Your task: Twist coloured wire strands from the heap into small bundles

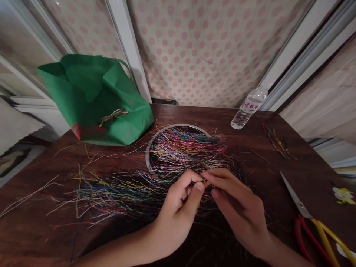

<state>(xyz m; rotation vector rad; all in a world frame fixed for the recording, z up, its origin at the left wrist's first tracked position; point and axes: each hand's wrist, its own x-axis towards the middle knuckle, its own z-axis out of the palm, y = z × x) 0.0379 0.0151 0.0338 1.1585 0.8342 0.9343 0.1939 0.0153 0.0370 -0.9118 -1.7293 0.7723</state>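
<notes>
My left hand (182, 202) and my right hand (240, 205) meet at the centre, thumbs and forefingers pinched together. Between their fingertips shows a small coloured bit of thin wire (205, 181); most of it is hidden by the fingers. Just beyond the hands, a bundle of multicoloured thin wires (189, 146) lies across a round grey-rimmed piece (148, 154) on the table. Another loose pile of coloured wires (119, 196) spreads to the left of my left hand. To the right of my right hand lie open scissors (302, 207) with one red and one yellow handle.
A green bag (111, 100) stands at the back left of the dark wooden table (36, 178), with eyeglasses (113, 116) against it. A water bottle (249, 107) stands at the back right, near a few loose wires (278, 142). A dotted curtain (211, 52) hangs behind.
</notes>
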